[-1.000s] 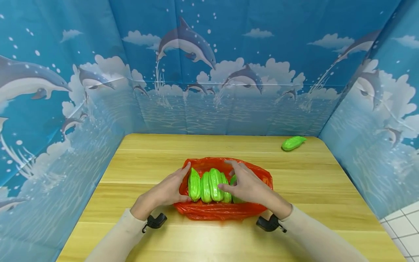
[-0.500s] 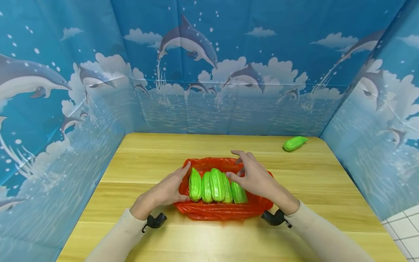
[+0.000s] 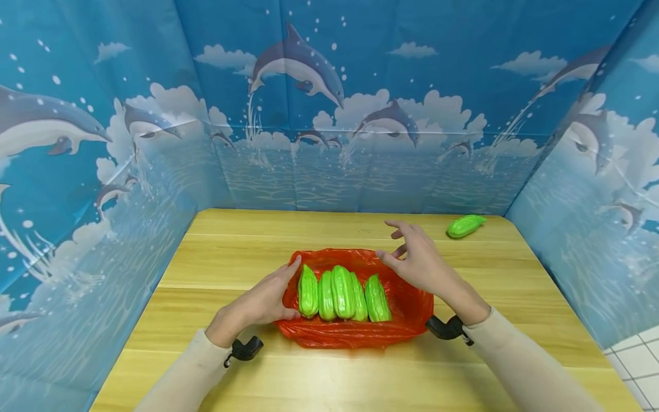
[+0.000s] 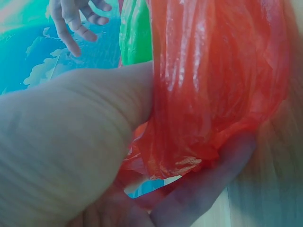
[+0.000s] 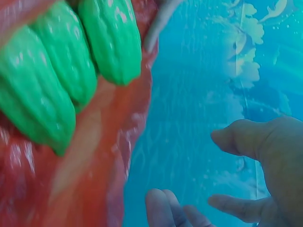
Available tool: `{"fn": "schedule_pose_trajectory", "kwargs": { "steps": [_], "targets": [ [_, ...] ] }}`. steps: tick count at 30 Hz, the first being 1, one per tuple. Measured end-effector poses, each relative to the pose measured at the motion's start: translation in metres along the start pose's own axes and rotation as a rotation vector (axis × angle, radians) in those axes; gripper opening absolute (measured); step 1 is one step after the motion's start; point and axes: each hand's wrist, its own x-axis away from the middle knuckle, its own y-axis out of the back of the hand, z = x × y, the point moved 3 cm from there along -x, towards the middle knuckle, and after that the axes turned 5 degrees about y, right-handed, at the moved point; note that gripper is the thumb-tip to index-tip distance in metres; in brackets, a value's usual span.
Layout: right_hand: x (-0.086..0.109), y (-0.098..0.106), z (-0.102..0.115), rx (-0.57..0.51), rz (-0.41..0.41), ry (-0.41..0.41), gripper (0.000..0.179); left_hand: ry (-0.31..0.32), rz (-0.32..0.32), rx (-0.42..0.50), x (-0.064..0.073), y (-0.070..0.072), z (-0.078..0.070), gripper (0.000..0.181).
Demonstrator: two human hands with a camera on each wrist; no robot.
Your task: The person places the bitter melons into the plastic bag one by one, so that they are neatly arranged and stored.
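Note:
An open red plastic bag (image 3: 340,335) sits mid-table, holding several green bitter melons (image 3: 343,292) side by side. The rightmost bitter melon (image 3: 378,300) leans a little apart from the others. My left hand (image 3: 262,297) holds the bag's left end; in the left wrist view, the thumb lies over the red plastic (image 4: 208,71) and the fingers curl beneath it. My right hand (image 3: 419,263) hovers by the bag's back right rim, fingers spread, holding nothing. Another bitter melon (image 3: 465,226) lies alone at the table's back right.
The wooden table (image 3: 231,234) is enclosed on the left, back and right by a blue dolphin-print curtain (image 3: 329,166). White floor tiles (image 3: 638,360) show beyond the table at the lower right.
My right hand has lifted out of the bag and moved right and back, uncovering the rightmost bitter melon. My left hand has stayed at the bag's left end.

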Motion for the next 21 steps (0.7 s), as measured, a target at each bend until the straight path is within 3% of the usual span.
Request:
{"fn": "schedule_pose_trajectory", "kwargs": {
  "steps": [9,21],
  "targets": [
    [-0.006,0.028,-0.025,0.03,-0.06,0.004,0.072,0.001,0.016,-0.006,0.001,-0.002,0.002,0.128],
    [-0.009,0.043,-0.085,0.028,-0.125,-0.064,0.067,0.004,0.027,0.006,0.002,-0.004,0.005,0.128]
  ]
}}
